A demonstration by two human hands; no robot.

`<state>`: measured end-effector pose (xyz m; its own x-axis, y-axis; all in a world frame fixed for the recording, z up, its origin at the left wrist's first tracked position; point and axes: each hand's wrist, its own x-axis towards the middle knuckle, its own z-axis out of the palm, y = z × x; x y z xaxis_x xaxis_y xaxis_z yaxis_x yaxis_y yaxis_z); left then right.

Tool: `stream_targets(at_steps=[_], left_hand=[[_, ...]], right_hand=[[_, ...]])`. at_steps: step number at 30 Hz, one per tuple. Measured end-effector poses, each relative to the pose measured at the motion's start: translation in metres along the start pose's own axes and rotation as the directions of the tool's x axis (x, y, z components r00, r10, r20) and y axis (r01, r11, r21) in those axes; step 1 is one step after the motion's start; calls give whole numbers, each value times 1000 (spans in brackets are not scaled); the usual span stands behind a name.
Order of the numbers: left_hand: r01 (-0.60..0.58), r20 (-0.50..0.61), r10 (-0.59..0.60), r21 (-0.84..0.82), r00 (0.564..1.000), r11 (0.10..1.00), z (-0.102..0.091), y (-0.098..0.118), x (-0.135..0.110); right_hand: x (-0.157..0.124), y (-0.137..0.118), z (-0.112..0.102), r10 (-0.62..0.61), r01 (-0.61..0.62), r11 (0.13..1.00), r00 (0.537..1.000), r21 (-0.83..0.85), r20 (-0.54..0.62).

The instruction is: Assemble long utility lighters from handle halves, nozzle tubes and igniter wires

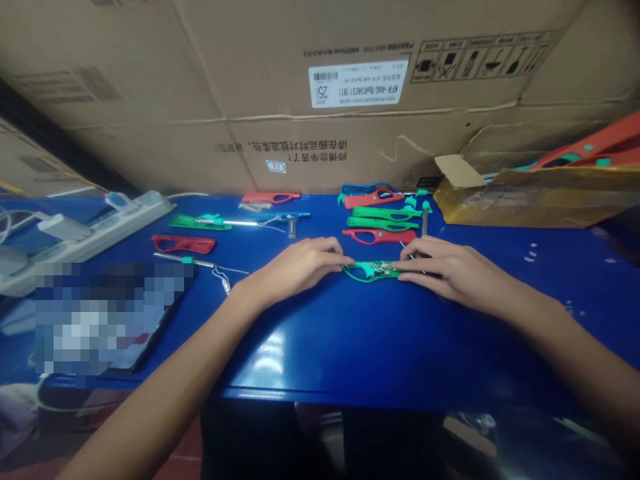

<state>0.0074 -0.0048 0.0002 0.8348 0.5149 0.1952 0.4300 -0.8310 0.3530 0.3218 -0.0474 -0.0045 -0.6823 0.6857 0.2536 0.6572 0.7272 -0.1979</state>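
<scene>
Two hands meet mid-table: the left hand (295, 267) and the right hand (445, 267) each pinch one end of a green shell (373, 271), fingertips closed on it as it lies flat on the blue table (350, 333). At the far right corner an open brown carton (525, 193) holds orange shells (600, 143). Just behind the hands lies a stack of shells (383, 217); a power strip (100, 230) lies by the left edge. Cardboard boxes (300, 100) wall the far edge.
</scene>
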Motion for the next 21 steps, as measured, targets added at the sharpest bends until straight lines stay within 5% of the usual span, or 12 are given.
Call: stream_targets(at_steps=[13, 21], left_hand=[[-9, 21, 7, 74, 1000, 997, 3, -1, -1], [-34, 17, 34, -25, 999, 999, 4, -2, 0]], right_hand=[[0, 1, 1, 3, -3, 1000, 1000, -29, 10], [-1, 2, 1, 2, -3, 1000, 1000, 14, 21]])
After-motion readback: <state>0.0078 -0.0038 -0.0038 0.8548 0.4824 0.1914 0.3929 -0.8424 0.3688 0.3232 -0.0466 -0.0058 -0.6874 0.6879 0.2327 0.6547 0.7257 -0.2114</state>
